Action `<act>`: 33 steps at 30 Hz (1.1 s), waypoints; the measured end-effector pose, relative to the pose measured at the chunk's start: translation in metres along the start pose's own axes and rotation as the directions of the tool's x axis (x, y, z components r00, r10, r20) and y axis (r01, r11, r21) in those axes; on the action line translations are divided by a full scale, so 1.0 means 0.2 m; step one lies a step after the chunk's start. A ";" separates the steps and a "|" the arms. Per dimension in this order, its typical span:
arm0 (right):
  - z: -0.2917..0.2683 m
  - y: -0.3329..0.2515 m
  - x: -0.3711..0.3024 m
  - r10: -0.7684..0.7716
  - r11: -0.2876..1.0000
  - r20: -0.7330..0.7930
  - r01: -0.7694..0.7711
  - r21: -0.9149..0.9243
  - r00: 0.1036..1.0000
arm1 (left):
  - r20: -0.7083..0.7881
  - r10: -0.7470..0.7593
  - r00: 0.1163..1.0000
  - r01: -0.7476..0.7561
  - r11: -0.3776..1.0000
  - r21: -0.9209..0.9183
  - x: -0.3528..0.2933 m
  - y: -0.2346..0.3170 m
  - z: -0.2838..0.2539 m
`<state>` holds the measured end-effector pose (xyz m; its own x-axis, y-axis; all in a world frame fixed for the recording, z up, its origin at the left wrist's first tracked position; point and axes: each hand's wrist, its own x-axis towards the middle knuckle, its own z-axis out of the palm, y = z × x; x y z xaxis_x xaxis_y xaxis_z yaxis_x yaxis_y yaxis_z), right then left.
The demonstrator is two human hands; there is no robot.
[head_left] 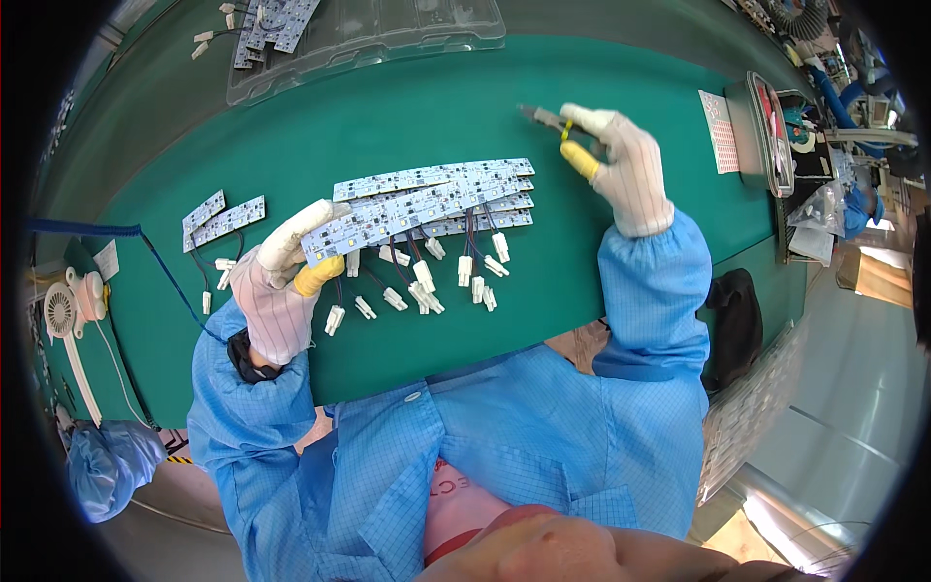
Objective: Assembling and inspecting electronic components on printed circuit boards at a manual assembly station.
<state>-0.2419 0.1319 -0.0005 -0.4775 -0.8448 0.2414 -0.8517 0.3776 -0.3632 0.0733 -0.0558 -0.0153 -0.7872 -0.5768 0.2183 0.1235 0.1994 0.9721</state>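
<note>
My left hand [289,254], in a white glove with yellow fingertips, grips the left end of a long white circuit board [388,215]. That board lies slanted across a stack of similar circuit boards [398,182] on the green mat. Dark wires ending in white connectors [422,275] hang off the stack's near side. To the right, above the mat, my gloved right hand [621,160] is closed around small pliers [545,118], whose tips point away to the left. Most of their handles are hidden in the palm.
Two shorter circuit boards [225,221] lie left of my left hand. A clear plastic tray [388,44] stands at the back, beside more boards [276,24]. A blue cord [160,260] runs to my left wrist. A small fan [63,310] is at far left; a label sheet [720,131] and metal box [761,136] are right.
</note>
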 end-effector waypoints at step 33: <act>-0.13 -0.11 0.23 0.014 0.965 0.056 -0.028 0.260 0.998 | -0.272 -0.257 0.927 0.151 0.922 -0.356 0.07 0.03 -0.05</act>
<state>-0.2514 0.0959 0.0423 -0.4766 -0.8592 0.1858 -0.7524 0.2894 -0.5917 0.0686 -0.0702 -0.0046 -0.5973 -0.8016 -0.0243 0.2101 -0.1857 0.9599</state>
